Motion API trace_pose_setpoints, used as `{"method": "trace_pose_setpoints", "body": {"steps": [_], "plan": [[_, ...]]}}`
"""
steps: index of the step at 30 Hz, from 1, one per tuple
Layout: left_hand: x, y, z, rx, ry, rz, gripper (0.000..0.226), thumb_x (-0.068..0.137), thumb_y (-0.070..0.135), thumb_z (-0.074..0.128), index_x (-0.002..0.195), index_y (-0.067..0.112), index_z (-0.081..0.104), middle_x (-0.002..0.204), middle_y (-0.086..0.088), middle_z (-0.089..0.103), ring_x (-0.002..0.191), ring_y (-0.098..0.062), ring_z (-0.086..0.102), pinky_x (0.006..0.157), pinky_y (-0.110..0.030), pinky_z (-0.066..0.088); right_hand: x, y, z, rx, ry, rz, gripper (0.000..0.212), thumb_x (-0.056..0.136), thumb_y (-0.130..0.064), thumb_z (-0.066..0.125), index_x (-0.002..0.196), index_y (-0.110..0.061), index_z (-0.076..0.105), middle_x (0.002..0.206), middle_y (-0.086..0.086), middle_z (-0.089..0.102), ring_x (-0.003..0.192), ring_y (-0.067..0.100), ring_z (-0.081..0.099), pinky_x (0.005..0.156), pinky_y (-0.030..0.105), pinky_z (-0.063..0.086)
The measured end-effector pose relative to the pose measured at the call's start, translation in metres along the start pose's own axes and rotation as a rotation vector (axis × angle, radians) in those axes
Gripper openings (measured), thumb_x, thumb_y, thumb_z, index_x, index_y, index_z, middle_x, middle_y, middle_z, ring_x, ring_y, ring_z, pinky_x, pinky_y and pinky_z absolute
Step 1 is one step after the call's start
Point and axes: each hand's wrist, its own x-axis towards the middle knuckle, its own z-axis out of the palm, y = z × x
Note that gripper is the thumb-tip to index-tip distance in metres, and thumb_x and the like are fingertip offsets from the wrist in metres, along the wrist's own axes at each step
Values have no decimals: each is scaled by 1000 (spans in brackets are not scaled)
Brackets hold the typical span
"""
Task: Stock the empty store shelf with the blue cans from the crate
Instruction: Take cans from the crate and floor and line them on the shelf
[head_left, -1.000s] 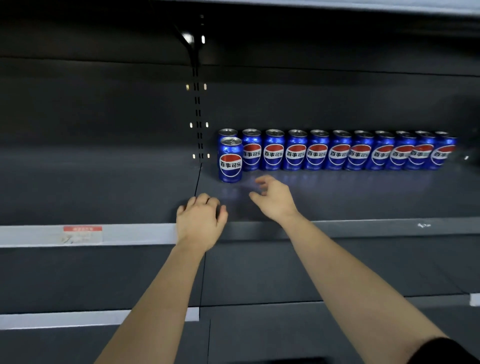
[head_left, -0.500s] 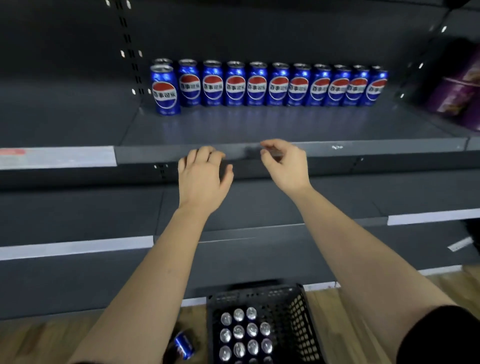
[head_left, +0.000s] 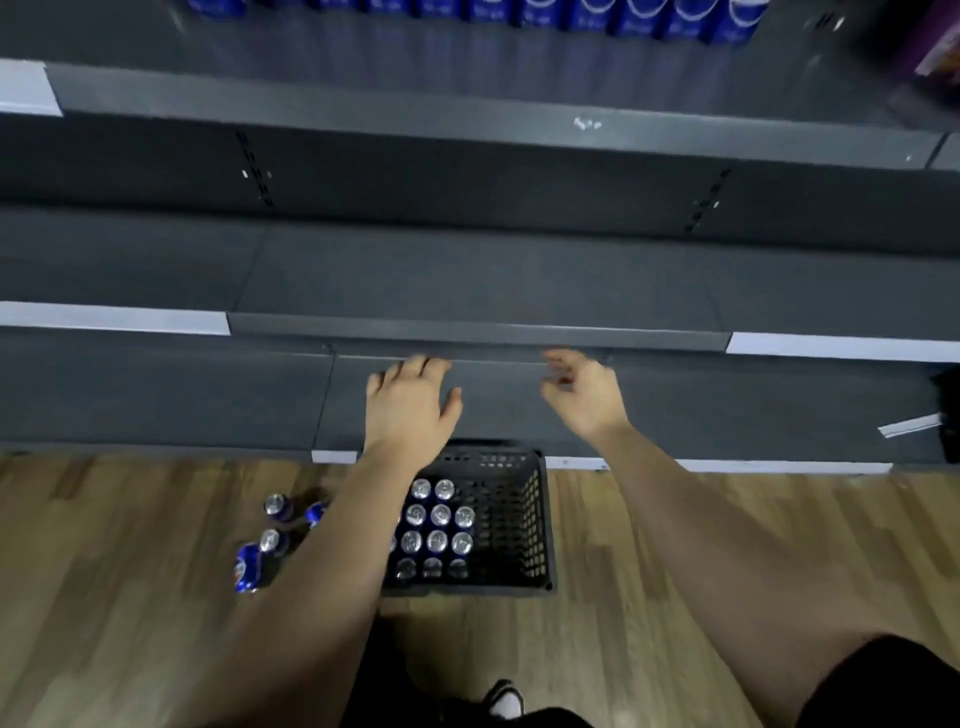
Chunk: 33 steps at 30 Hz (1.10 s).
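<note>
A black plastic crate (head_left: 524, 525) stands on the wooden floor below me, with several blue cans (head_left: 440, 530) upright inside, silver tops showing. My left hand (head_left: 410, 405) hangs above the crate's far left corner, fingers loose, holding nothing. My right hand (head_left: 584, 392) hovers to the right of it, fingers relaxed and empty. A row of blue cans (head_left: 639, 13) lines the upper shelf (head_left: 467, 111) at the top edge, only their bases in view.
Several loose blue cans (head_left: 270, 540) lie and stand on the floor left of the crate. Two lower grey shelves (head_left: 467, 291) jut out between the hands and the stocked shelf. Purple packs (head_left: 940, 52) sit at top right. My shoe (head_left: 504, 699) shows at the bottom.
My view has tilted down from the stocked shelf to the floor. Both hands have drawn back from the shelf and dropped toward the crate, still empty.
</note>
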Motion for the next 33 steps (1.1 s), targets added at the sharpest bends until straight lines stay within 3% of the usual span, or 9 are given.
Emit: {"method": "trace_pose_setpoints", "body": {"steps": [8,12,18,22,29,33], "plan": [[-31,-21,84,78,-240,-81,41,94,42,42,131,25,47,129,-2,54,117,-23,49,99,-39,30,-7,85,65,-126,-207,140,42,89,-20,62,131,-16,59,121,7,68,112,25,63,92,26,44],[-20,-43,135,93,-303,-98,40,94,41,43,130,23,48,128,-3,53,118,-25,47,101,-40,28,5,124,113,-143,-249,174,38,86,-14,60,123,-19,65,107,8,72,103,26,65,83,27,47],[-10,-84,234,114,-313,-83,42,95,41,43,130,20,50,129,-6,54,119,-27,47,101,-41,26,35,205,202,-166,-337,239,46,82,-20,63,129,-22,61,107,6,73,102,24,67,89,31,52],[-17,-116,326,77,-328,-113,38,94,38,46,125,19,54,123,-8,57,115,-29,51,100,-41,28,51,271,271,-158,-374,237,46,86,-18,61,133,-21,58,121,6,67,104,23,65,87,27,49],[-37,-168,471,81,-315,-111,49,85,43,36,120,15,57,119,-11,58,111,-33,52,95,-45,33,71,378,383,-180,-448,254,50,86,-12,61,136,-20,54,117,12,67,99,27,65,82,31,52],[-40,-189,535,81,-295,-114,43,91,42,41,122,16,55,121,-11,57,113,-31,50,97,-46,31,88,423,434,-183,-446,235,55,84,-5,62,136,-20,54,124,7,65,104,22,64,88,28,50]]}}
